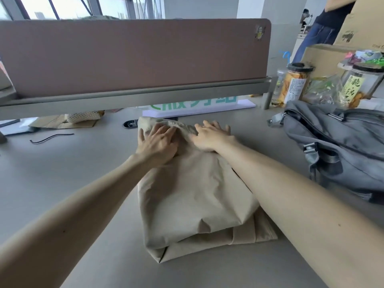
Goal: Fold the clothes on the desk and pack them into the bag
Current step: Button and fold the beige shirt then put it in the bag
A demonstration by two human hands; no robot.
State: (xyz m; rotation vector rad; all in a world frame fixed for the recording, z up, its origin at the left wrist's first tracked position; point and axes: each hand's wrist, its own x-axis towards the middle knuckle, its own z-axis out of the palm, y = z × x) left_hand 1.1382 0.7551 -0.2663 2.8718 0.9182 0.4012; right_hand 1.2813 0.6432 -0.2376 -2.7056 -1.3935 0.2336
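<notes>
The beige garment (195, 196) is lying mid-desk (62, 173), left of the bag (342, 146) (part folded) and looking soft, light and limp. The left hand (158, 142) and right hand (209, 138) are pressing its far end, fingers flat, holding nothing — best lifting by gripping the stacked layers at both side edges together

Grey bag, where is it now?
Head view: the grey bag lies on the desk at the right, beside the folded beige garment, in front of the snack jars.

Your left hand (158, 142) and right hand (211, 136) lie flat, fingers spread, on the far end of the folded beige garment (193, 196) in the middle of the grey desk (72, 167). The grey bag (340, 148) sits to your right, just beside the garment, with snack jars (295, 84) behind it.
</notes>
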